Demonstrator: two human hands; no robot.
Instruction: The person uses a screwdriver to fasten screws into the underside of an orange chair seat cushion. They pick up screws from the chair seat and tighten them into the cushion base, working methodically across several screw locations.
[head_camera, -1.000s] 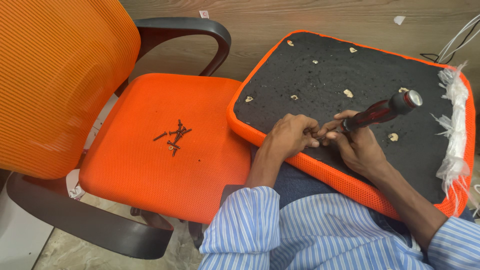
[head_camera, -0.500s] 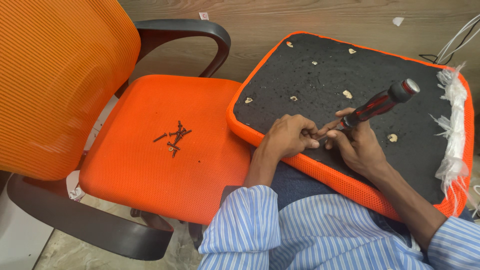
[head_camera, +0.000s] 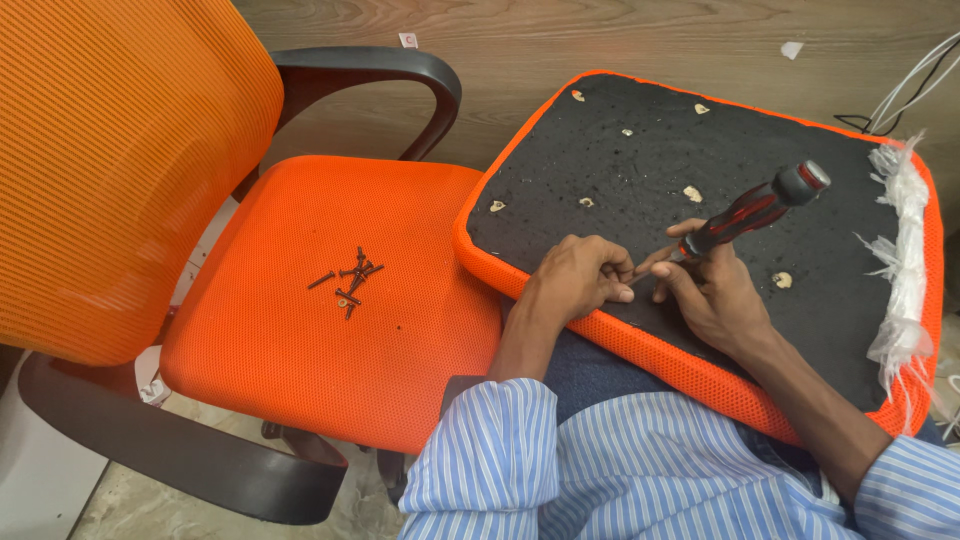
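Bright, even indoor light, soft faint shadows toward 6 o'clock, sharp centre focus, no glare, slight wide-angle stretch at the edges

blue-white striped shirt sleeves (head_camera: 480, 450), seemingly cuffed

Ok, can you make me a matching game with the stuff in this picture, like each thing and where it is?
Things:
1. screwdriver
2. loose screws
3. torn clear plastic
4. black armrest

Places:
A. in a small pile on the orange chair seat
B. hanging off the right edge of the upturned cushion
C. held in the right hand, tip down beside the left hand
D. curving up behind the chair seat, near the wooden wall

Pairs: 1-C, 2-A, 3-B, 4-D
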